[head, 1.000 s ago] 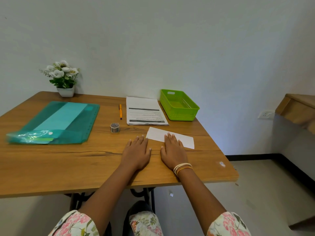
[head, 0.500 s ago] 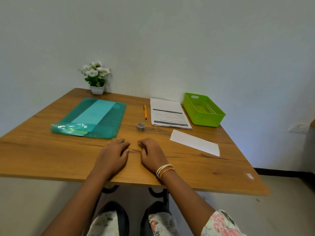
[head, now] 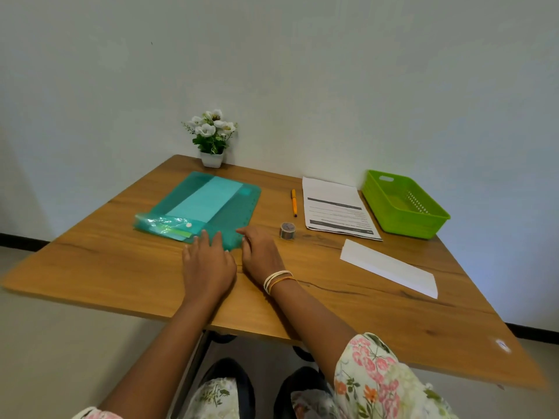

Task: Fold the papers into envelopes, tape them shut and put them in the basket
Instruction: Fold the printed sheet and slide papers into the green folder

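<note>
A folded white paper [head: 388, 267] lies on the wooden table [head: 121, 267] to the right of my hands. Behind it sits a printed sheet [head: 335, 207], and an empty green basket [head: 403, 204] stands at the back right. A small roll of tape [head: 287, 230] stands just right of my right hand. A teal plastic folder [head: 211, 204] with a pale sheet inside lies ahead on the left. My left hand [head: 207, 261] lies flat with its fingertips on the folder's near edge. My right hand [head: 261, 254] rests beside it, fingers touching the folder's near right corner.
An orange pen [head: 294, 202] lies between the folder and the printed sheet. A small pot of white flowers [head: 212, 137] stands at the back against the wall. My knees show under the table's front edge.
Both hands have left the folded white paper and moved left across the table to the teal folder's near edge. The view has swung left as well.
</note>
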The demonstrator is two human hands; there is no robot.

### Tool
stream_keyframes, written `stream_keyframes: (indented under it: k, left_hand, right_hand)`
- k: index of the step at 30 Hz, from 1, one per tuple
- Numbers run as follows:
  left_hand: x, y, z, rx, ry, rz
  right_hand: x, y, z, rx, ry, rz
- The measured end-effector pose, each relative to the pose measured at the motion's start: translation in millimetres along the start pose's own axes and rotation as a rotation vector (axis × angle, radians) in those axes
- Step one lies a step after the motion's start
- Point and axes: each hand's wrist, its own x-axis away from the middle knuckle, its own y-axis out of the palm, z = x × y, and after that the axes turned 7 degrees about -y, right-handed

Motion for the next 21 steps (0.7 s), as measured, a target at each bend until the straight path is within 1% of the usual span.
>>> stream_keyframes:
  k: [4,6,8,11,13,15,16,17,20,21]
  left_hand:
    - [-1.8,1.3,-1.4,-0.007,0.108,0.017]
    - [-2.3,1.5,-1.6,0.033,0.192,0.009]
    - [-2.4,0.2,-1.7,0.098,0.274,-0.016]
    - [-2.7,-1.5,-3.7,0.135,0.412,-0.099]
    - [-2.3,-2.6,-4.5,0.188,0.452,-0.161]
    - [-1.7,-2.7,-4.3,0.299,0.424,-0.193]
    - [-1.7,-2.7,-4.7,0.373,0.388,-0.179]
    - [-2.7,-3.2,-5.7,0.429,0.357,-0.121]
    - [-10.5,-7.5,-11.8,0.434,0.245,0.168]
    - [-14.4,-10.1,-14.5,0.424,0.196,0.230]
  right_hand:
    - [-20.5,3.9,-3.5,-0.088,0.107,-0.048]
    - [-36.9,2.4,-5.6,-0.060,0.146,-0.154]
    - [-55.5,-1.1,-6.7,-0.016,0.202,-0.303]
    - [-78.1,-5.4,-3.6,0.046,0.264,-0.510]
    - [-85.9,-7.2,0.5,0.094,0.261,-0.589]
    - [-88.6,-8.7,5.3,0.103,0.264,-0.623]
    - [-89.1,-9.7,7.5,0.096,0.270,-0.633]
    - [-89.7,-11.3,9.8,0.092,0.272,-0.648]
    - [-90.4,-20.3,15.0,0.113,0.288,-0.745]
    - [-90.5,-24.2,16.6,0.126,0.290,-0.784]
